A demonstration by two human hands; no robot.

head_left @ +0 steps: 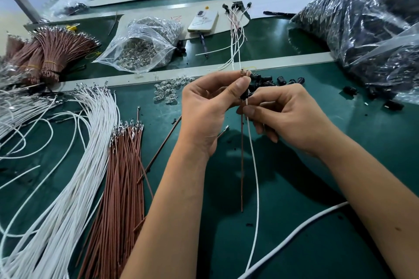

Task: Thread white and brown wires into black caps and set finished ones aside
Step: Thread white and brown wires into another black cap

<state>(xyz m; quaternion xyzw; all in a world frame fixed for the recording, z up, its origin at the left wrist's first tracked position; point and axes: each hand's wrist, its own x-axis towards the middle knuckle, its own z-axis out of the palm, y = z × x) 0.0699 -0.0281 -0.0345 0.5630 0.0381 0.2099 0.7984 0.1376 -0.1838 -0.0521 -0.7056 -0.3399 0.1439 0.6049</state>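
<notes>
**Cap pinched mid-bench, two wires hanging**

Left hand (205, 106) pinching metal wire tips above black cap (245, 94); right hand (288, 115) gripping cap and wires below. Small, dark, round cap held above green worktop (294, 188) centre. Thin brown wire (242, 165) straight, white wire (255, 176) curving, both trailing toward near edge.
</notes>
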